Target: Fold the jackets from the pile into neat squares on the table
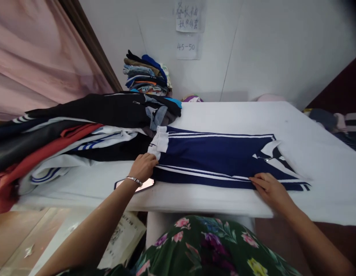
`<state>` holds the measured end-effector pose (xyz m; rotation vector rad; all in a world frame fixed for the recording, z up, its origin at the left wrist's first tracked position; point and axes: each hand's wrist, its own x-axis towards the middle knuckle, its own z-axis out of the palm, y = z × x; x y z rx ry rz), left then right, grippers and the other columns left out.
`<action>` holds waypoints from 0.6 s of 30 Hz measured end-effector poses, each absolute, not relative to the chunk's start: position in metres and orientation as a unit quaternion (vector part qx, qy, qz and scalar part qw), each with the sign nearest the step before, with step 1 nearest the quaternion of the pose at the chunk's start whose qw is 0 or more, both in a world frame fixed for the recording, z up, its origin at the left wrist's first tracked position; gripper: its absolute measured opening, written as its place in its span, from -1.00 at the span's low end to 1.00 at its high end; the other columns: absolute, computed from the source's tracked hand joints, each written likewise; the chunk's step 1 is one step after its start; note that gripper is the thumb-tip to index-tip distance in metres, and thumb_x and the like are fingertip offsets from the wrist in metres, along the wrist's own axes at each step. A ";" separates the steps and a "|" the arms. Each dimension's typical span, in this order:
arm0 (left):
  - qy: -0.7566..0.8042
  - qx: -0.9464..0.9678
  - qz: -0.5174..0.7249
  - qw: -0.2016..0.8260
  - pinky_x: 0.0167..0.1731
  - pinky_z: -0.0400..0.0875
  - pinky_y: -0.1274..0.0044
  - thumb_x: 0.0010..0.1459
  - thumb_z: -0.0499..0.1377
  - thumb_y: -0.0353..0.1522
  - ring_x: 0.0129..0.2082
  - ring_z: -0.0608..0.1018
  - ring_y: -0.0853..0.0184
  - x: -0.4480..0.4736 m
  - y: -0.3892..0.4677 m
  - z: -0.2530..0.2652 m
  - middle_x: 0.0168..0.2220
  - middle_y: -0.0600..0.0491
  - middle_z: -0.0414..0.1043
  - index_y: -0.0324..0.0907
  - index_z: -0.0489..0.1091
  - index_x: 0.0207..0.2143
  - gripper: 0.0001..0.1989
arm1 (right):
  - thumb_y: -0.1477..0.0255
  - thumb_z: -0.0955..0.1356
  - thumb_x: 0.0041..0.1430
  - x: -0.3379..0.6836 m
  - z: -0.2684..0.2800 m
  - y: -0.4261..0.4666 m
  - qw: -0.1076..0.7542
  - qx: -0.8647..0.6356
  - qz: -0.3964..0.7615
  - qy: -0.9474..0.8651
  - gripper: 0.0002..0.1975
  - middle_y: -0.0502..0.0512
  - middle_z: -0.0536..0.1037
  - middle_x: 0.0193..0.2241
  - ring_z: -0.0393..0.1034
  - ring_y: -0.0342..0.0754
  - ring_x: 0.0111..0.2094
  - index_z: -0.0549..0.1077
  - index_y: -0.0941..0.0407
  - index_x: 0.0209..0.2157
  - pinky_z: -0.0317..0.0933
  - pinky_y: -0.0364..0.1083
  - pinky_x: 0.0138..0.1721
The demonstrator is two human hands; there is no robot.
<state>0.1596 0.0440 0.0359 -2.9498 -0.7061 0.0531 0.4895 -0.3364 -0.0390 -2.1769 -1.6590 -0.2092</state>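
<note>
A navy jacket (pixel 206 153) with white stripes lies folded into a long strip on the table. Its white ribbed hem (pixel 162 140) is on the left, and the white collar (pixel 271 147) with a zip is on the right. My left hand (pixel 144 166), with a bracelet at the wrist, grips the jacket's near edge beside the hem. Fingers of my right hand (pixel 266 184) pinch the striped near edge close to the collar end. A phone (pixel 145 186) with a lit screen lies under my left wrist, partly hidden.
A heap of clothes (pixel 109 111), black, red and white, covers the table's left side and hangs over its front edge. Behind stands a stack of folded clothes (pixel 146 74). More clothes (pixel 324 119) lie beyond the white table's (pixel 238 115) right edge. Paper signs (pixel 188 46) hang on the wall.
</note>
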 end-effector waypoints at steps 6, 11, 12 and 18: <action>-0.270 -0.958 0.003 0.101 -0.26 0.25 0.32 0.08 -0.01 -0.51 -0.17 0.43 0.13 0.159 0.044 0.041 -0.19 -0.05 0.48 -0.03 0.54 -0.33 -0.65 | 0.44 0.20 0.28 0.485 -0.035 -0.336 0.197 -0.781 -0.092 -0.585 -0.70 0.16 0.50 -0.31 0.33 -0.01 -0.34 0.56 0.07 -0.18 0.25 -0.03 -0.33; -0.266 -0.955 0.089 0.095 -0.28 0.27 0.36 0.10 -0.08 -0.54 -0.16 0.46 0.14 0.163 0.041 0.046 -0.19 -0.07 0.48 -0.12 0.54 -0.25 -0.59 | 0.49 0.20 0.27 0.480 -0.029 -0.335 0.217 -0.779 -0.075 -0.584 -0.70 0.16 0.51 -0.29 0.34 -0.01 -0.31 0.56 0.08 -0.17 0.28 -0.03 -0.31; -0.265 -0.955 0.099 0.085 -0.27 0.27 0.36 0.11 -0.09 -0.54 -0.14 0.47 0.14 0.164 0.041 0.048 -0.18 -0.08 0.47 -0.13 0.54 -0.23 -0.58 | 0.49 0.20 0.27 0.480 -0.029 -0.337 0.225 -0.779 -0.069 -0.581 -0.70 0.16 0.51 -0.28 0.34 -0.02 -0.29 0.55 0.07 -0.16 0.28 -0.03 -0.30; -0.287 -0.947 0.141 0.036 -0.18 0.34 0.34 0.07 -0.10 -0.55 -0.11 0.51 0.18 0.168 0.042 0.060 -0.07 -0.05 0.47 -0.16 0.48 -0.08 -0.53 | 0.47 0.22 0.27 0.495 -0.032 -0.356 0.229 -0.813 -0.080 -0.529 -0.73 0.17 0.53 -0.25 0.38 0.01 -0.25 0.56 0.09 -0.18 0.29 0.02 -0.23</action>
